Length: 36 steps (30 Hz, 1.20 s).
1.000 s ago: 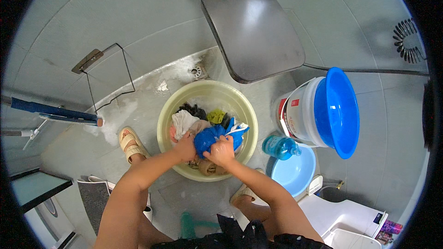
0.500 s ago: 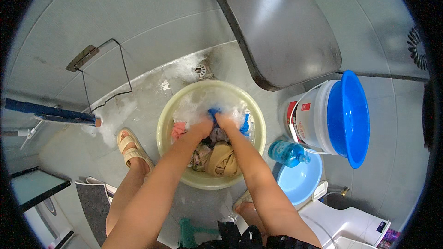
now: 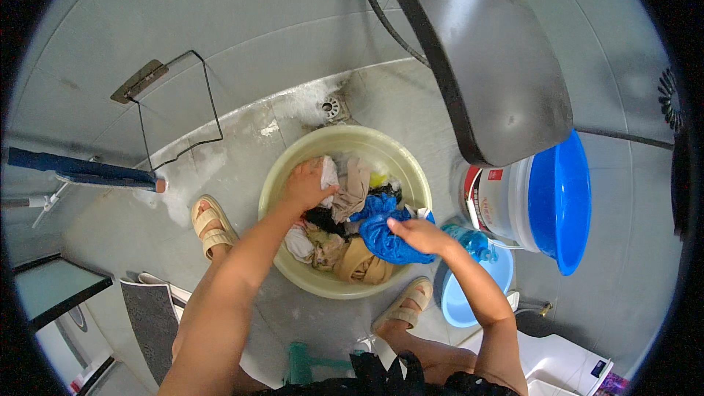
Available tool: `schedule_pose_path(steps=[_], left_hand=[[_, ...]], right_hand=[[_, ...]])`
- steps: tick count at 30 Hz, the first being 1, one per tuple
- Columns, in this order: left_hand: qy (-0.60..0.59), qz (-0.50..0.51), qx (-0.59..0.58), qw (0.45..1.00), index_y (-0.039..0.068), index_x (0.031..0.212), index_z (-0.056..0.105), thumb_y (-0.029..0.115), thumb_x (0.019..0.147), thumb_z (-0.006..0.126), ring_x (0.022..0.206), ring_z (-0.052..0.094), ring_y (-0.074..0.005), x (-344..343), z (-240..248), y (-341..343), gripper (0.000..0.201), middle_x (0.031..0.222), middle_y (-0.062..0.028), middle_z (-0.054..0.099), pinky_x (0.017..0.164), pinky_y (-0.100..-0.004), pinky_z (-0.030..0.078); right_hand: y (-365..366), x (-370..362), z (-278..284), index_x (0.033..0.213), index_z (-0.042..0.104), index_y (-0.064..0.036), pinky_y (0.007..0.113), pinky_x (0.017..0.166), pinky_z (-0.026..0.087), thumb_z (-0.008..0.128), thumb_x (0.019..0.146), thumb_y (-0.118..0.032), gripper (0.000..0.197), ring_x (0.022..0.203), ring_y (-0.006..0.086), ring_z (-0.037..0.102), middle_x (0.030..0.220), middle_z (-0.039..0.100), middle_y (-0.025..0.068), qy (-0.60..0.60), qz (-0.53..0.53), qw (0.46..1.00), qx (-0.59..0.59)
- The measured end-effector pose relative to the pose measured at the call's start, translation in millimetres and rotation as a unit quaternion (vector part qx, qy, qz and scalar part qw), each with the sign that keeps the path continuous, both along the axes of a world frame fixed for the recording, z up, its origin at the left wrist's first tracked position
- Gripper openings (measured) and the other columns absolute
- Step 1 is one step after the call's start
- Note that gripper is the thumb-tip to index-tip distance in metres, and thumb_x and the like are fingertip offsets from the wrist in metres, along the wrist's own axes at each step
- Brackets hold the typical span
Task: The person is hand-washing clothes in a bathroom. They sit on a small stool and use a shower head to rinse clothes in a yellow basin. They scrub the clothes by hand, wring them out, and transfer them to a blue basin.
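Note:
A pale yellow basin (image 3: 273, 185) full of wet clothes stands on the floor in front of me. Inside its right side, my right hand (image 3: 421, 237) is closed on a bright blue garment (image 3: 390, 242), lifting part of it over the rim. My left hand (image 3: 304, 187) rests at the basin's left side, fingers loosely stretched and thumb apart, against a white cloth (image 3: 329, 173). Between the hands lie a beige-grey cloth (image 3: 353, 189) and a black one (image 3: 325, 218). Nearer me are a tan garment (image 3: 363, 265) and a patterned, pale-coloured one (image 3: 325, 249).
A dark grey seat-like panel (image 3: 499, 51) overhangs the far right. Below it stand a white bucket (image 3: 502, 202) topped by a blue basin (image 3: 561, 205), a teal bottle (image 3: 469, 238) and a light blue basin (image 3: 480, 293). A floor drain (image 3: 331, 108) lies beyond the clothes; a wire rack (image 3: 180, 106) hangs at left.
My hands were together in suds at the basin's middle. Now they are apart: the left has moved left, the right has drawn the blue garment right and nearer. The foam has thinned.

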<state>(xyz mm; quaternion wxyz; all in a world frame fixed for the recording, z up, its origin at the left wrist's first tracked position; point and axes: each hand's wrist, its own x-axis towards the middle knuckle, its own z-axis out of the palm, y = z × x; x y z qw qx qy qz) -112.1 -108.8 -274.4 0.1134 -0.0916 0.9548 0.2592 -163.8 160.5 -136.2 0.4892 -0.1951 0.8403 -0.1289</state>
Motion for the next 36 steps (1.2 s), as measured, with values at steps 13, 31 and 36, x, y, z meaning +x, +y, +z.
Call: schedule_pose_path(steps=[13, 31, 36], left_hand=[[-0.162, 0.501, 0.461, 0.715, 0.009, 0.127, 0.043, 0.073, 0.070, 0.048, 0.111, 0.044, -0.0312, 49, -24, -9, 0.086, 0.123, -0.0177, 0.047, 0.088, -0.0427, 0.036], [0.048, 0.351, 0.665, 0.658, 0.008, 0.138, 0.025, 0.038, 0.079, 0.061, 0.125, 0.033, -0.0296, 34, 83, 54, 0.075, 0.139, -0.0171, 0.026, 0.097, -0.0410, 0.034], [0.008, 0.346, 0.665, 0.662, -0.001, 0.124, 0.042, 0.049, 0.083, 0.052, 0.111, 0.046, -0.0234, 69, 92, 66, 0.066, 0.121, -0.0154, 0.047, 0.092, -0.0340, 0.036]], right_hand=[[-97, -78, -232, 0.131, 0.039, -0.0055, 0.035, 0.094, 0.040, 0.033, 0.092, -0.045, 0.056, 0.110, 0.0238, 0.050, 0.127, 0.048, 0.0130, -0.272, -0.336, 0.873, -0.227], [-61, -55, 10, 0.095, 0.058, -0.0013, 0.025, 0.068, 0.045, 0.058, 0.079, -0.023, 0.026, 0.073, 0.0117, 0.051, 0.084, 0.057, 0.0014, -0.003, -0.337, 0.856, -0.392], [-39, 0, 29, 0.103, 0.057, -0.0010, 0.031, 0.086, 0.041, 0.062, 0.069, -0.017, 0.038, 0.095, 0.0217, 0.055, 0.100, 0.059, 0.0138, 0.160, -0.164, 0.926, -0.300]])
